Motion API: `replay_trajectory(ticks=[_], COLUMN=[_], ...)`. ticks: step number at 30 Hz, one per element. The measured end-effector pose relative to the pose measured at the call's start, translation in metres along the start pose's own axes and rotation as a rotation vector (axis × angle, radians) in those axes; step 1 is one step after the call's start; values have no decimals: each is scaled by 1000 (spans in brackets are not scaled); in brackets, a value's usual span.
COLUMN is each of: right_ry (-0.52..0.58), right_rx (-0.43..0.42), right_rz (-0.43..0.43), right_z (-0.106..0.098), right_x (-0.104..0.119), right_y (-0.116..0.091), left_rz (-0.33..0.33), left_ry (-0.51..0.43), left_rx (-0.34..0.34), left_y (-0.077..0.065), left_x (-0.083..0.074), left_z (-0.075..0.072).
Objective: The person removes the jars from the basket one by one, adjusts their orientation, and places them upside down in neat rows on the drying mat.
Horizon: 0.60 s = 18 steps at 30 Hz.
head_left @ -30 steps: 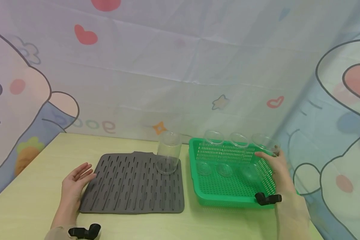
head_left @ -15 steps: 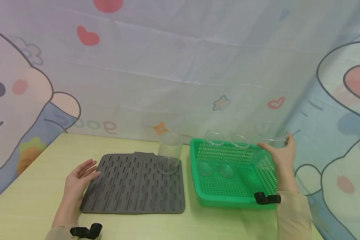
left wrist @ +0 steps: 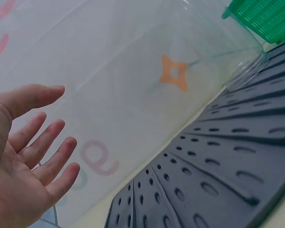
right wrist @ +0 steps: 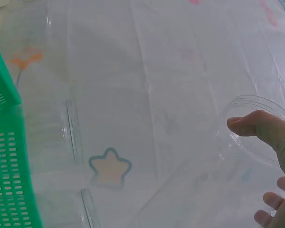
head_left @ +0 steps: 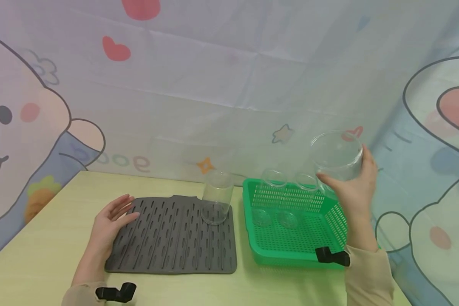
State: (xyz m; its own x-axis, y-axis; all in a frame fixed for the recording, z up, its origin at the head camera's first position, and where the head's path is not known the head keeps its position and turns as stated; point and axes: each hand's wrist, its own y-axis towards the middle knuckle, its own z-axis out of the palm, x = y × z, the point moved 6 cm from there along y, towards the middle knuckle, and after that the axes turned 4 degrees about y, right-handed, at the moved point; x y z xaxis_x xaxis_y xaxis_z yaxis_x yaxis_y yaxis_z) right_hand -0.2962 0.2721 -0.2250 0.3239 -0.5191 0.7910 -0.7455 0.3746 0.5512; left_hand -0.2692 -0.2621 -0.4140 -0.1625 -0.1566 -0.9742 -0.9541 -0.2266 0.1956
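Note:
My right hand (head_left: 353, 193) grips a wide clear cup (head_left: 336, 168) near its rim, thumb on the near side, in the air over the back right of the green basket (head_left: 283, 256). In the right wrist view the thumb (right wrist: 256, 124) lies against the cup's rim (right wrist: 240, 99). Two narrower clear cups (head_left: 274, 183) stand upright in the basket's left and middle. A tall clear cup (head_left: 218, 191) is on the back right corner of the grey draining mat (head_left: 168, 244). My left hand (head_left: 111, 221) hovers by the mat's left edge, palm inward, holding nothing.
The mat and basket lie side by side on a pale yellow table (head_left: 248, 289), with a narrow gap between them. A printed cloth backdrop (head_left: 214, 85) hangs directly behind the table and along both sides. Dark straps (head_left: 116, 292) circle both wrists.
My right hand has lifted the wide cup up out of the basket, and its mouth now tips more toward the camera. My left hand has drifted slightly right and up, over the mat's edge.

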Motion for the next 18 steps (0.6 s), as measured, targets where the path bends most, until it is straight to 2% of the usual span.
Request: replay_trajectory(ticks=[4, 11, 18], right_ry=[37, 23, -21], right_rx=[-17, -34, -4], right_rz=[-134, -325, -497], right_z=[12, 38, 61], right_x=[18, 32, 51], right_y=[-9, -29, -61], left_rz=[20, 27, 59], left_ry=[29, 79, 76], left_rx=[22, 63, 158], left_y=[-1, -3, -9], left_x=[-13, -32, -56], left_z=[6, 13, 28])
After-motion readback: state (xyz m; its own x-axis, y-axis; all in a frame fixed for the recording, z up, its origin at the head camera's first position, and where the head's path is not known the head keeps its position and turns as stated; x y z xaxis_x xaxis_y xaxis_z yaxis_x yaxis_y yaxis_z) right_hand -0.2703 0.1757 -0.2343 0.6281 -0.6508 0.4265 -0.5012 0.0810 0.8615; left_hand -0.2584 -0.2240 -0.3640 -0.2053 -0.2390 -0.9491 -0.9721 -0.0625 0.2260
